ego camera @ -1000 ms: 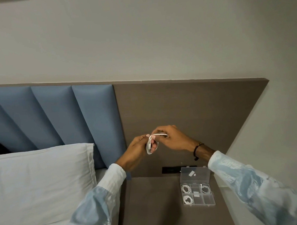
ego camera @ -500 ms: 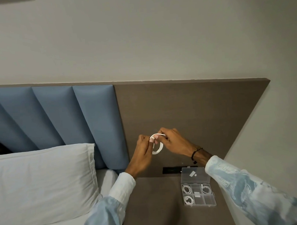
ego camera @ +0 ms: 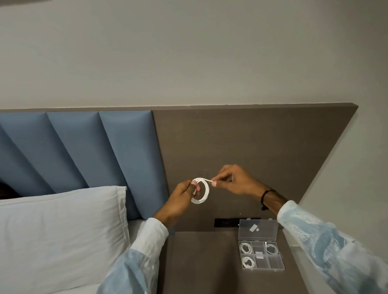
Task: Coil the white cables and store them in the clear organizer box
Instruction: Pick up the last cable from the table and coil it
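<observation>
Coiling of a thin white cable [ego camera: 200, 191] is under way in mid-air, in front of the brown wooden wall panel [ego camera: 255, 148] and well above the brown tabletop [ego camera: 205, 268]. The loops are pinched by the fingers of the left hand [ego camera: 180, 200], while the short free end is gripped between thumb and forefinger of the right hand [ego camera: 232, 181], just beside the ring. Compared with a second ago, when the cable was bunched tightly between two hands pressed together, a clear round ring is now formed and the hands are drawn slightly apart; only a short tail is left unwound. From this it is judged that the winding is almost finished, and that the tail has yet to be laid round or tucked so the ring holds its shape.

The clear plastic organizer box [ego camera: 280, 265] is seen open on the tabletop, below and to the right of the hands, its hinged lid [ego camera: 257, 229] propped against the panel. Three coiled white cables are already stored in separate compartments: two at the left and one in the far right compartment [ego camera: 271, 248]. Several compartments appear free. A springy cable may be expected to uncoil if released loosely. A white pillow [ego camera: 59, 230] lies on the bed at left.
</observation>
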